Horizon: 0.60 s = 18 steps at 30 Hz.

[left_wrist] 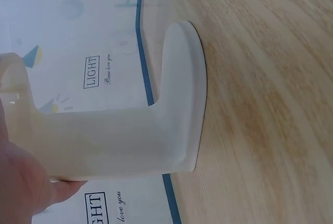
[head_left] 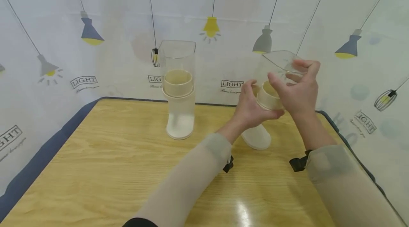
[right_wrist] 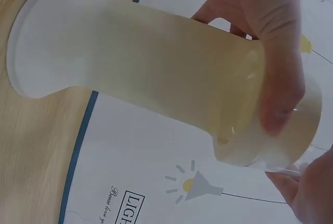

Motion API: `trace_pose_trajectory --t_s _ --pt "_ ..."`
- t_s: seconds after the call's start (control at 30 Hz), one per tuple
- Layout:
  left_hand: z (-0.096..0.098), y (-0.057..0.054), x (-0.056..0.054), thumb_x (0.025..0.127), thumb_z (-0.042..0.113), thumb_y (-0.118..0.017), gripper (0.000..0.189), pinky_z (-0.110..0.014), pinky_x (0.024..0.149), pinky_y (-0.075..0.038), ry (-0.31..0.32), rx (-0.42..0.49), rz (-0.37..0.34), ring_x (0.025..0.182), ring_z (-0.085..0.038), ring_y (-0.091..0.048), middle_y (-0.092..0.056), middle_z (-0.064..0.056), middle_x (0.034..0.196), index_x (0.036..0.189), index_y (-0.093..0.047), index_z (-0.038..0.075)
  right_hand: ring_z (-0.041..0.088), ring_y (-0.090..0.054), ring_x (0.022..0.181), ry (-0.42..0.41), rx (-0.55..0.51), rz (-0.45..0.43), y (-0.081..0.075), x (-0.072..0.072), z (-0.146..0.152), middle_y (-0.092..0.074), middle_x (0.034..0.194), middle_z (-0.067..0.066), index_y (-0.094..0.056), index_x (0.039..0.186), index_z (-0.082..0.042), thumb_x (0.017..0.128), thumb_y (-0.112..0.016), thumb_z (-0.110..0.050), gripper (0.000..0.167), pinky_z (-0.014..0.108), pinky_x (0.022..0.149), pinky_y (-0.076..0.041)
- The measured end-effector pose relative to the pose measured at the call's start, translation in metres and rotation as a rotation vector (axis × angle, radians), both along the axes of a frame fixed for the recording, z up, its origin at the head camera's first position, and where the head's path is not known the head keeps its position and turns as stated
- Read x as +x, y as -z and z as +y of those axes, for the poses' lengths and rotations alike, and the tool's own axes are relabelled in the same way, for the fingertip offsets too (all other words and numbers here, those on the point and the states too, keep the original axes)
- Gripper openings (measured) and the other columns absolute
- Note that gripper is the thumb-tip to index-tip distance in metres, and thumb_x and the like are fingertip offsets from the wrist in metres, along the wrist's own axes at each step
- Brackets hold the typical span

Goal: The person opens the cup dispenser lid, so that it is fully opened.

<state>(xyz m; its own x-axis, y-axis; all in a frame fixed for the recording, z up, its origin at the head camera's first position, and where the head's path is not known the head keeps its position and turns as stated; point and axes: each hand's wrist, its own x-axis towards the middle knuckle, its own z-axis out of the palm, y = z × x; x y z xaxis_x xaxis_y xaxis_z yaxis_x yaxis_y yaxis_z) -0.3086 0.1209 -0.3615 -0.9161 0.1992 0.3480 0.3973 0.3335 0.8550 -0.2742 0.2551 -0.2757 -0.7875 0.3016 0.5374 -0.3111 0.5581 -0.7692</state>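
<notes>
On the right of the head view, a cream stand with a round collar [head_left: 270,101] and a wide base [head_left: 257,138] stands on the table. My left hand [head_left: 250,108] grips this collar, thumb and fingers around it. A clear open-topped container [head_left: 281,60] sits tilted at the collar; my right hand [head_left: 301,90] holds its side near the rim. In the left wrist view, the stand's post [left_wrist: 104,143] rises from its base beside my left hand [left_wrist: 21,182]. The right wrist view has the left hand [right_wrist: 281,63] across the collar and part of the right hand [right_wrist: 317,187] at the edge.
A similar cream stand [head_left: 180,124] stands upright to the left, with a clear container [head_left: 177,51] in its collar. Both stands are near the back edge of the wooden table [head_left: 121,170]. Behind it hangs a lamp-patterned curtain [head_left: 121,35].
</notes>
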Motion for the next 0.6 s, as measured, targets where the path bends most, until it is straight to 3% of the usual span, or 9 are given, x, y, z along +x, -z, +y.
trace_pose_trajectory --t_s 0.13,0.33,0.6 --pt "-0.003 0.0 -0.001 0.067 0.049 -0.105 0.13 -0.026 0.096 -0.056 0.005 -0.002 0.006 0.121 -0.013 -0.058 -0.049 -0.004 0.152 0.165 -0.024 0.023 0.028 -0.074 0.129 0.03 0.033 -0.014 -0.002 -0.001 -0.002 -0.06 0.154 -0.005 -0.045 0.134 -0.027 0.083 -0.09 -0.055 0.072 0.036 0.102 -0.062" --pt "-0.002 -0.001 -0.003 0.066 0.051 -0.105 0.131 -0.025 0.098 -0.056 0.007 -0.014 0.016 0.124 -0.012 -0.057 -0.049 -0.002 0.152 0.166 -0.025 0.022 0.025 -0.073 0.129 0.028 -0.024 -0.061 -0.009 -0.001 -0.001 -0.059 0.153 -0.008 -0.046 0.128 -0.033 0.084 -0.09 -0.054 0.066 0.031 0.1 -0.059" --pt "-0.004 -0.001 -0.004 0.067 0.051 -0.105 0.132 -0.027 0.102 -0.055 0.03 -0.024 0.023 0.127 -0.013 -0.057 -0.049 -0.003 0.153 0.167 -0.024 0.022 0.028 -0.072 0.132 0.039 0.025 -0.085 -0.014 0.004 -0.002 -0.059 0.157 -0.009 -0.045 0.127 -0.033 0.084 -0.088 -0.06 0.065 0.038 0.1 -0.06"
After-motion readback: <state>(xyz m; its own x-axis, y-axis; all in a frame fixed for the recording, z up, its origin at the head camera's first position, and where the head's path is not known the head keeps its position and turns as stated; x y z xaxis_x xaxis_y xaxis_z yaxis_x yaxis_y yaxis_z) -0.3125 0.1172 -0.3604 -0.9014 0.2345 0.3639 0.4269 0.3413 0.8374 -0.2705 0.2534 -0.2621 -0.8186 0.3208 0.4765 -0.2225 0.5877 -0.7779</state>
